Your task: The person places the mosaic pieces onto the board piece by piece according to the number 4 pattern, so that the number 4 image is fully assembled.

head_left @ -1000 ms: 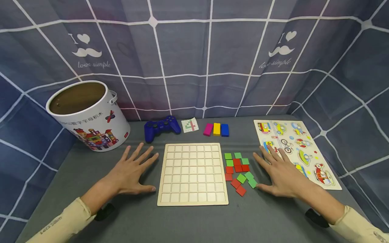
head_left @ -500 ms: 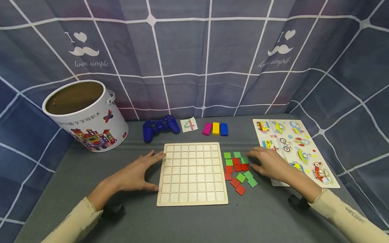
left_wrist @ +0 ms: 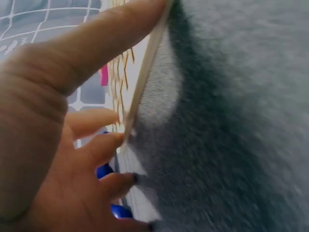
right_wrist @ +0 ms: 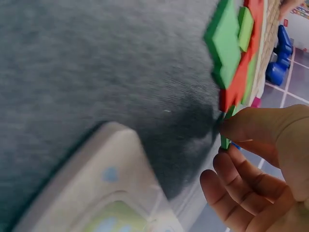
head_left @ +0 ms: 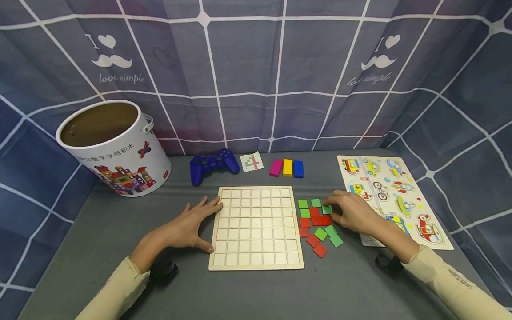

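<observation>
Green tile (head_left: pixel 326 209) pinched at right hand's (head_left: pixel 354 215) fingertips, at far edge of red and green tile cluster (head_left: pixel 318 226) just left of that hand, left hand (head_left: pixel 188 226) flat, fingers straight, touching gridded wooden board's (head_left: pixel 256 227) left edge, vehicle puzzle (head_left: pixel 394 195) under right wrist.

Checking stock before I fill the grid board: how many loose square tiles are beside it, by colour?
green tiles: 7, one of them pinched by the right hand
red tiles: 7
Total: 14

Cloth-draped tabletop (head_left: pixel 240 289) toy recording booth
</observation>
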